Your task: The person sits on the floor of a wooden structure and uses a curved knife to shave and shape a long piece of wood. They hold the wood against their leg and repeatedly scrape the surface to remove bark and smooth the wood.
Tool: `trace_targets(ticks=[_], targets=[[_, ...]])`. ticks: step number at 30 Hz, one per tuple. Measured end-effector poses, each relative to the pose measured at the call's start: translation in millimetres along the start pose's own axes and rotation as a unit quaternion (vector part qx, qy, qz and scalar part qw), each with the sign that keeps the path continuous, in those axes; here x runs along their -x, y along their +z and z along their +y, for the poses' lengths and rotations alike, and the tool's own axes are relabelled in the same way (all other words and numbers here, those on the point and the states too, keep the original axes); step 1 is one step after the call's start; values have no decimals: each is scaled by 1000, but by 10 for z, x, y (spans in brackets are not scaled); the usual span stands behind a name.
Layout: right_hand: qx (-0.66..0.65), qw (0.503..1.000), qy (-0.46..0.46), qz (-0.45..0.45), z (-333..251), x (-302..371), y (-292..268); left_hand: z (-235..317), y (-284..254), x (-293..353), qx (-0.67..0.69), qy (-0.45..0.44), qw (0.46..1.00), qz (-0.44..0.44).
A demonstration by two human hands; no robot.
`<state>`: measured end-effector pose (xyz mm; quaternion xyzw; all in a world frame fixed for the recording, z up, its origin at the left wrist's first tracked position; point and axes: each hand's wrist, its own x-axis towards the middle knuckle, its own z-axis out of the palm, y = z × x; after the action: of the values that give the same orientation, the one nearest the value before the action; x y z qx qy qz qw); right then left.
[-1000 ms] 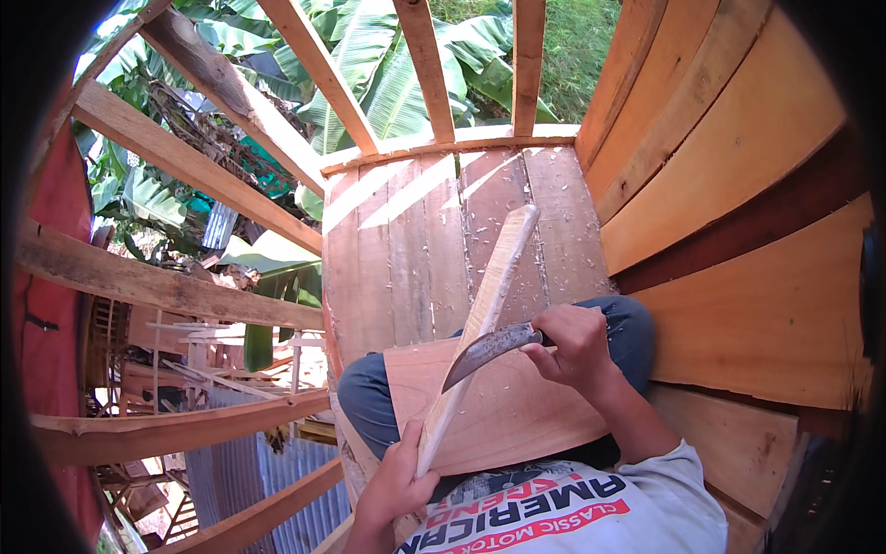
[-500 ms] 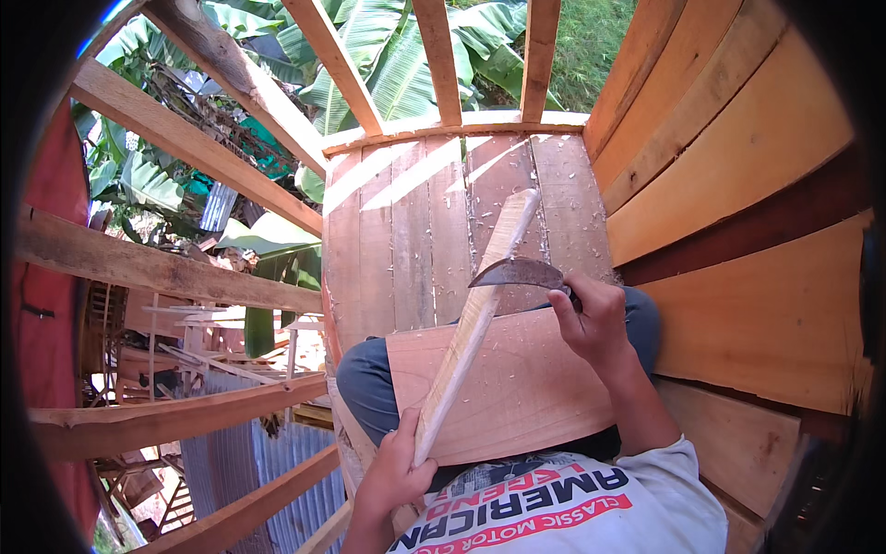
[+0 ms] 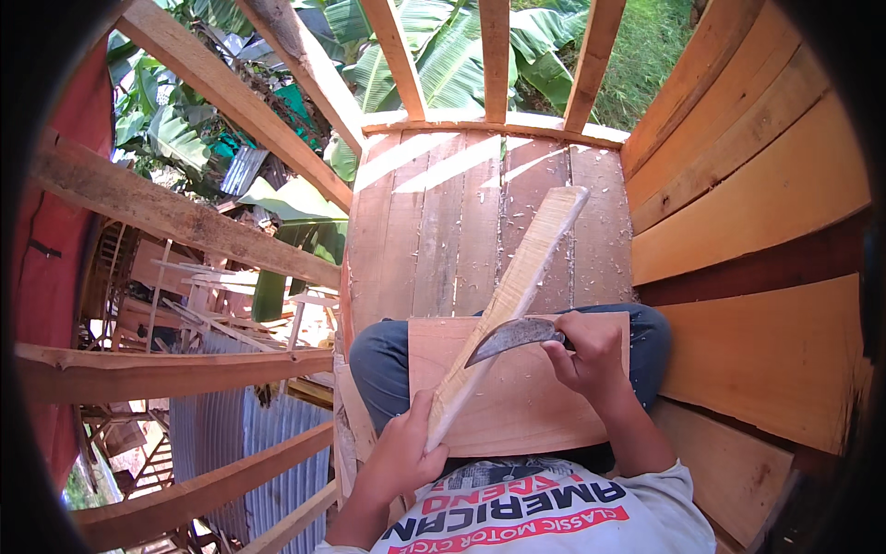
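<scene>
A long, pale wooden strip [image 3: 517,282] slants up and away to the right across my lap. My left hand [image 3: 411,448] is closed round its near end. In my right hand [image 3: 591,355] is a knife with a dark, curved blade [image 3: 512,338]; the fingers wrap its handle, which is mostly hidden. The blade lies across the strip near its middle, its tip pointing left. Under the strip, a flat wooden board [image 3: 544,397] rests over my thighs, with a few small shavings on it.
Light shavings are scattered over the plank floor [image 3: 443,240] in front of me. Wooden rails [image 3: 185,365] with wide gaps stand on the left, beyond them corrugated metal sheets [image 3: 286,452] and banana leaves [image 3: 452,74]. A plank wall [image 3: 757,351] rises close on the right.
The knife has come nearer to me along the strip, from above the board's far edge to over the board. The whole view has shifted slightly, and my left hand keeps its hold.
</scene>
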<state>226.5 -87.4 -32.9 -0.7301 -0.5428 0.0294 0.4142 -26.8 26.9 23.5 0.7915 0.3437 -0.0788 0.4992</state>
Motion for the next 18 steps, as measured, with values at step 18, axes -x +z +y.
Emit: trace_targets(ticks=[18], targets=[[22, 997, -67, 20, -4, 107, 0, -70, -46, 148, 52, 113, 992, 1]])
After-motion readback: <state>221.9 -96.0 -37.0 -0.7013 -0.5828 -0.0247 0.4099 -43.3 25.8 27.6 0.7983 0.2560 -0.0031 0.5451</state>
